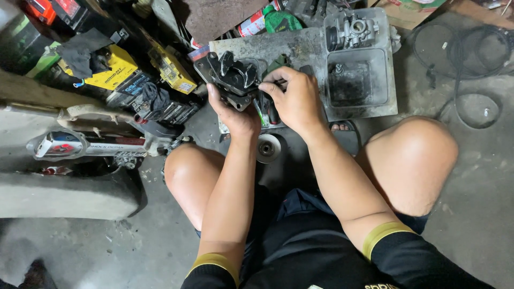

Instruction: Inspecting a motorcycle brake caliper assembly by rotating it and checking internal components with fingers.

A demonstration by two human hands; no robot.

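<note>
- Person sits low on concrete floor [471, 225], knees apart, both forearms reaching fwd between them.
- Left hand [235, 115] clamped around the underside of a dark metal engine part [230, 75], thumb side up, holding it lifted just above the front edge of a grey tray [300, 45].
- Right hand [297, 99] curled shut on a tool w/ red-and-black handle [269, 112]; fingertips press at the part's right side. Tool tip hidden behind fingers, can't tell its kind.
- Hands close together, nearly touching, both on/at the same part.
- Part: blackish, greasy, w/ several raised lugs on top; sits tilted in the left palm.
- Tray is grimy; right half has two square compartments. Upper one holds a silver carburettor-like piece [357, 27]; lower one [357, 80] dark and oily, w/ a small bit near its top left corner.
- Round metal disc [269, 148] on floor just below the hands, between the knees.
- Sandalled foot [342, 128] shows near the tray's front edge.
- Left of frame: yellow boxes [115, 69], black rag [80, 51], white-and-red body panel [75, 145].
- Top right: coiled black cable [466, 53] on floor, well apart from hands.
- Green bottle [281, 20] behind tray.
</note>
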